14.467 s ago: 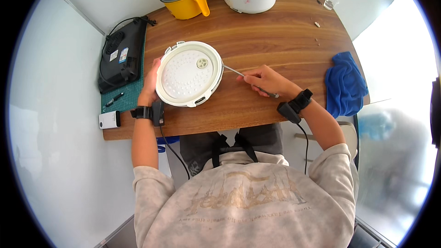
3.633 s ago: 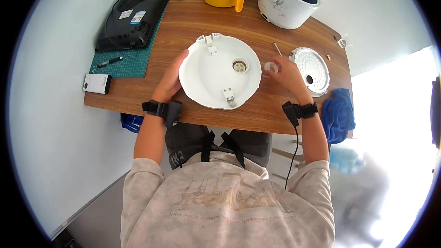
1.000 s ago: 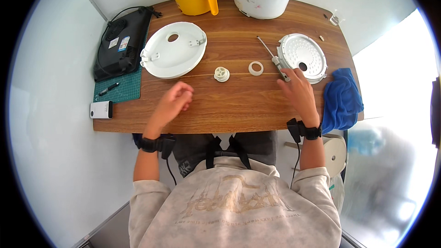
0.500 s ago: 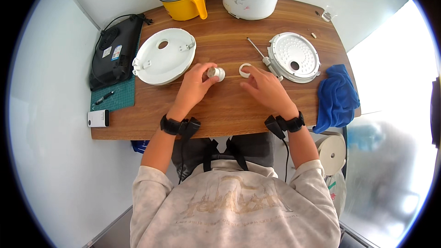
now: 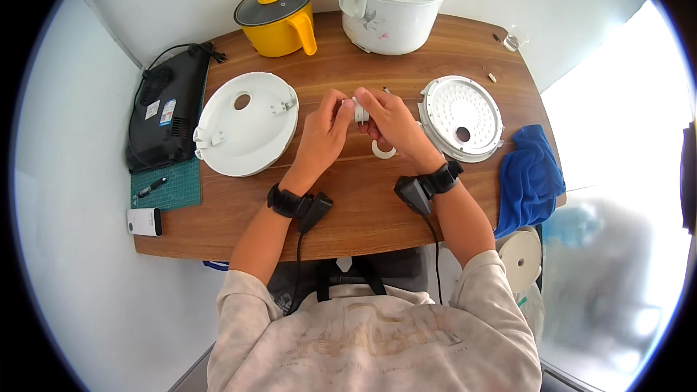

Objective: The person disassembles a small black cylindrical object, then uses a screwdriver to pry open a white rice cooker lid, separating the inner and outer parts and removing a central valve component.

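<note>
A small white cylindrical part (image 5: 359,112), perhaps a steam valve, is held up between both hands above the middle of the table. My left hand (image 5: 323,134) pinches it from the left with thumb and fingers. From the other side my right hand (image 5: 398,128) grips it, its fingers curled underneath and partly hidden. Just below the right hand a white ring (image 5: 382,151) lies on the wood. The screwdriver is almost wholly covered by the right hand; only a bit of its shaft (image 5: 386,90) shows.
Left lie a white oval lid shell (image 5: 250,138), a black appliance (image 5: 163,112) and a green cutting mat (image 5: 185,181). A yellow pot (image 5: 272,36) and white rice cooker body (image 5: 388,25) stand behind. On the right are a perforated white inner lid (image 5: 479,109) and a blue cloth (image 5: 528,181).
My right hand has left the white ring and moved left to grip the cylindrical part in my left hand. That part has shifted slightly right. The whole view has tilted upward.
</note>
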`<state>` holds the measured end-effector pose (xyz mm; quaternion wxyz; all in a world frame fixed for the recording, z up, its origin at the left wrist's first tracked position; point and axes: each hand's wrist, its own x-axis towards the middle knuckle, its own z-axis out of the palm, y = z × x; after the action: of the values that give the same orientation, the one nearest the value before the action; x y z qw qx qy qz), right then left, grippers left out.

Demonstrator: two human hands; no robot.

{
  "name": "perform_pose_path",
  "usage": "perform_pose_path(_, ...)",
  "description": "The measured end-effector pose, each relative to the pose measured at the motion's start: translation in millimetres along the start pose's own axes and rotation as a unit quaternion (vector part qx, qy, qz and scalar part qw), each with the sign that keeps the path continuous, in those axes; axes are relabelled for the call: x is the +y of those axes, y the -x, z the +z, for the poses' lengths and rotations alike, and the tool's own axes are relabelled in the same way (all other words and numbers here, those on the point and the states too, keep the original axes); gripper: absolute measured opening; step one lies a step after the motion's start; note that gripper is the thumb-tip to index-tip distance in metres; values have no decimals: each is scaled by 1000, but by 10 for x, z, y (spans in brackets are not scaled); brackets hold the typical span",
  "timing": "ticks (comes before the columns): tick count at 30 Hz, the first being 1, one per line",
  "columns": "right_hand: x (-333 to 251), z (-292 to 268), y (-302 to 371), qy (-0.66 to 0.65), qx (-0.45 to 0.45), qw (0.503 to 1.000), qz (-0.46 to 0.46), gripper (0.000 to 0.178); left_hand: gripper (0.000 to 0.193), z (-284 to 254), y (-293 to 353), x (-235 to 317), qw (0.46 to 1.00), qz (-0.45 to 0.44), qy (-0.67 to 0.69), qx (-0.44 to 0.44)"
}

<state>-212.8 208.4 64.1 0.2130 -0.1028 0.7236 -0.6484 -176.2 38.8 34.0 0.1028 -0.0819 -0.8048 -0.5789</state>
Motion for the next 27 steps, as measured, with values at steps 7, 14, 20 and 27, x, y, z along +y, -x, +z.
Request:
perform_pose_path(7, -1, 25, 111, -17, -57, 997, -54, 40, 24, -54, 140, 134, 996, -37, 79, 0)
perform_pose_path(14, 29, 83, 177, -78, -52, 995, -35, 38, 20, -31, 206, 41, 994, -43, 99, 23)
perform_pose_path(20, 45, -79, 174, -176, -28, 984, -1, 33, 14, -35, 186, 26, 988, 118, 81, 59)
perform_pose_path(27, -36, 18, 236, -175, -21, 981, -78, 37, 45, -11, 254, 62, 979, 50, 193, 45)
